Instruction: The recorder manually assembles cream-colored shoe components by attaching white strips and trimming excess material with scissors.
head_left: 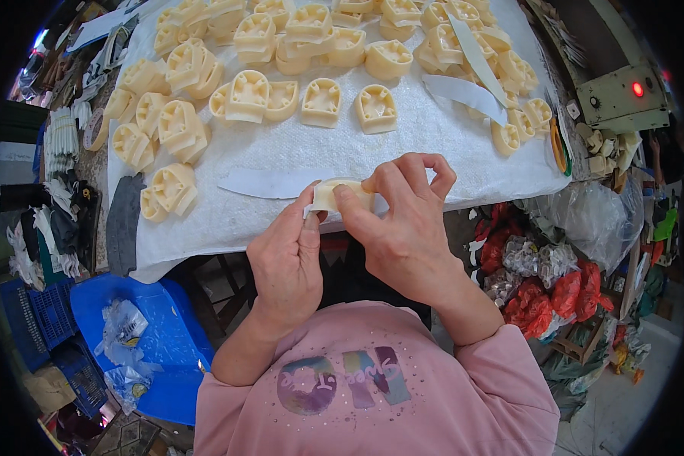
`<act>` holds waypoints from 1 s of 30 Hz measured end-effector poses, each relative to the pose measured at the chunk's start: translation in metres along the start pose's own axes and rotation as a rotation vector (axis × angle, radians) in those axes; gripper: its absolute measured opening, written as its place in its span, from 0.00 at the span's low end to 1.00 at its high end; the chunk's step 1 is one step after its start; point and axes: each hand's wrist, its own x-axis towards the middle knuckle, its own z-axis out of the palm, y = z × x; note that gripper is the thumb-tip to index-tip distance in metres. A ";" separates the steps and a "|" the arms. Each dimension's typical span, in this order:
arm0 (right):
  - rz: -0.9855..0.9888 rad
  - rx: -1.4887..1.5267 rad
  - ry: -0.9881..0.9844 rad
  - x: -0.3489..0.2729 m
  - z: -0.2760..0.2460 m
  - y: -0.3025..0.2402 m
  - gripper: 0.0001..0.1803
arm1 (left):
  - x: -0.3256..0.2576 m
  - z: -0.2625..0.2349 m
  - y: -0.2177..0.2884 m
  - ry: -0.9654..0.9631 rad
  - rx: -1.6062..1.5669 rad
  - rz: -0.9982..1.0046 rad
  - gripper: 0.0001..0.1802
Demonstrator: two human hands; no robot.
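Observation:
Close to the table's front edge, both hands meet on a cream plastic shoe heel (324, 199). My left hand (287, 254) pinches its left end, thumb toward me and fingers behind. My right hand (403, 228) presses the heel's side with its thumb, the index finger at its far edge. A pale strip runs along the heel's lower left edge; how it is joined I cannot make out. Just beyond lies a curved white strip (258, 183), its right end hidden behind the hands. Two loose heels (377, 109) (321, 102) sit farther back, hollow side up.
Many more heels (178, 129) are heaped across the white-covered table (281, 156). Curved pale strips (467, 95) rest on the right pile, a dark grey piece (124, 220) at the left edge. A blue chair (171, 334), red bags (547, 304) and a control box with a lit red lamp (623, 99) surround me.

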 end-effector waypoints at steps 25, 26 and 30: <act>-0.042 0.066 0.030 -0.013 0.018 0.018 0.17 | -0.002 -0.010 0.006 -0.098 0.192 0.057 0.13; -0.043 0.068 0.032 -0.013 0.020 0.020 0.17 | -0.004 -0.010 0.005 -0.023 -0.049 -0.038 0.13; -0.044 0.203 0.081 -0.015 0.021 0.024 0.22 | 0.004 -0.013 -0.018 -0.060 -0.328 -0.100 0.13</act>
